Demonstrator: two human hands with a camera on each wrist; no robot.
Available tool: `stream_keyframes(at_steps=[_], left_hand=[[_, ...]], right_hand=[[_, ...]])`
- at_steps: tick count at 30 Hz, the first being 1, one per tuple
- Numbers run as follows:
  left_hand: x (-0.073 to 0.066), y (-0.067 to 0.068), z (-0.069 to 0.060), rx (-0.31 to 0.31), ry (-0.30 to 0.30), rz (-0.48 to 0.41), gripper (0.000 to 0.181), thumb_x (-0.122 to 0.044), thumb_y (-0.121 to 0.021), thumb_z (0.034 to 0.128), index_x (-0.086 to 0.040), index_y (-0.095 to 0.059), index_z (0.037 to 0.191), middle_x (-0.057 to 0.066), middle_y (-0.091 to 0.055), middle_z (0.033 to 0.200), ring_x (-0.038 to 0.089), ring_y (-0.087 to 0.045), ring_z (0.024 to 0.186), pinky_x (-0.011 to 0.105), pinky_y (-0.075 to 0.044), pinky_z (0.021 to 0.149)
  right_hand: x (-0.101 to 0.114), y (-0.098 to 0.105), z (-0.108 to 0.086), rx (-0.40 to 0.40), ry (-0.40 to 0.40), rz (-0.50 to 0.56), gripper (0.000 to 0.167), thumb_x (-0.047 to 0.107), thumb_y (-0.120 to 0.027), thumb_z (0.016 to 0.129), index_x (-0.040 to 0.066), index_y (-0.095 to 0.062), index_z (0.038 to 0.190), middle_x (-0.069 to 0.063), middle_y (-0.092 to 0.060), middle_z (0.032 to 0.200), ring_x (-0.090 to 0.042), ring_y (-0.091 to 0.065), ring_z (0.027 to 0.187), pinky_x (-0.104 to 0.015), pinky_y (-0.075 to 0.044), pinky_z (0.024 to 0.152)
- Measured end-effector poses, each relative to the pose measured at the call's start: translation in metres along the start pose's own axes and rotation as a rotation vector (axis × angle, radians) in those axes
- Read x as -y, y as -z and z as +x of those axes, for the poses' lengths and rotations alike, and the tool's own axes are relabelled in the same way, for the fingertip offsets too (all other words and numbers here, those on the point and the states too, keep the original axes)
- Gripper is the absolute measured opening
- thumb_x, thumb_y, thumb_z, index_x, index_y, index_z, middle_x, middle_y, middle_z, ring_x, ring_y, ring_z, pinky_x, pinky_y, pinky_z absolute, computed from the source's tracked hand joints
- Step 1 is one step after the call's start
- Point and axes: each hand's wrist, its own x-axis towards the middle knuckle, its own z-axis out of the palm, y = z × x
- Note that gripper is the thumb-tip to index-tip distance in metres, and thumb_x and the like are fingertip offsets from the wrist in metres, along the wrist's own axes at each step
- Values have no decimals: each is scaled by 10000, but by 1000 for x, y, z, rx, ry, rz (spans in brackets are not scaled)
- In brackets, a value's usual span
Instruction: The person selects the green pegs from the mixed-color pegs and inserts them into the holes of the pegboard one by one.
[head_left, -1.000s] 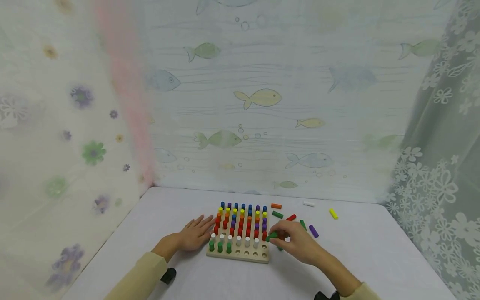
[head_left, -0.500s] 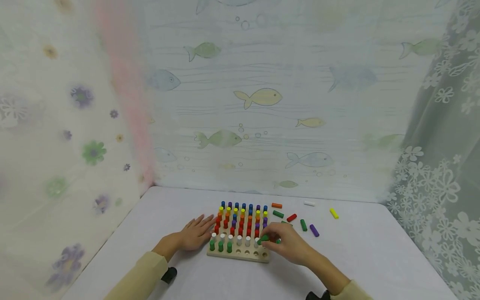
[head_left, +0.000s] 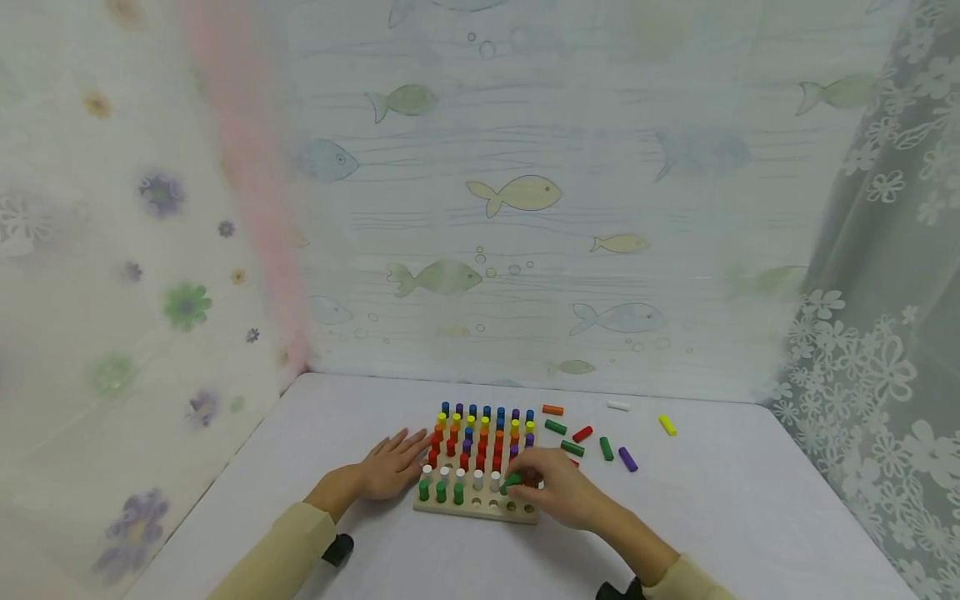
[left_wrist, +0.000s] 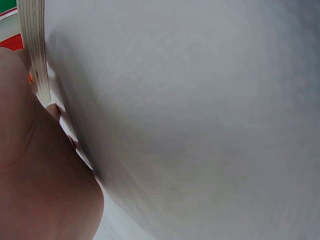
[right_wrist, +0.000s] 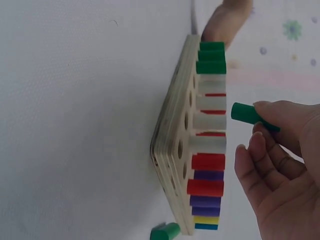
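Note:
A wooden pegboard [head_left: 480, 512] carries rows of coloured pegs, blue at the back and green at the front left. My right hand [head_left: 566, 492] pinches a green peg [right_wrist: 245, 113] between thumb and index finger, tilted above the board's front right part. Seen from the right wrist, that peg is apart from the white pegs [right_wrist: 209, 121] and the other fingers are loosely bent. Bare holes [right_wrist: 181, 149] show along the front row. My left hand [head_left: 390, 468] lies flat with spread fingers at the board's left edge; the left wrist view shows only part of it.
Loose pegs lie right of the board: an orange peg [head_left: 552, 410], a white peg [head_left: 618, 406], a yellow peg [head_left: 667, 426], a purple peg [head_left: 627, 459], a red peg [head_left: 582, 434] and several green ones [head_left: 606, 448]. A white cloth [head_left: 712, 517] covers the table.
My right hand has carried the green peg leftward from the board's right edge to above its front rows. The left hand stays in place.

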Motion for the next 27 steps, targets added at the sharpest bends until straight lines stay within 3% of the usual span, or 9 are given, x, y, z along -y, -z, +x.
stream_keyframes(at_steps=[19, 27], left_hand=[[0, 1, -2, 3, -4, -13, 616, -424, -399, 1096, -185, -246, 1642, 38, -190, 1713, 357, -89, 1578, 614, -93, 1240], [2, -1, 0, -9, -45, -30, 627, -450, -351, 1102, -144, -245, 1639, 89, -188, 1709, 396, -77, 1570, 645, -51, 1229]], right_hand=[[4, -23, 13, -2, -62, -2, 98, 130, -759, 936, 65, -751, 1010, 91, -653, 797, -44, -552, 699, -191, -499, 620], [7, -29, 17, -19, -68, -8, 101, 123, -766, 927, 62, -770, 1006, 113, -671, 784, -23, -577, 694, -182, -519, 633]])
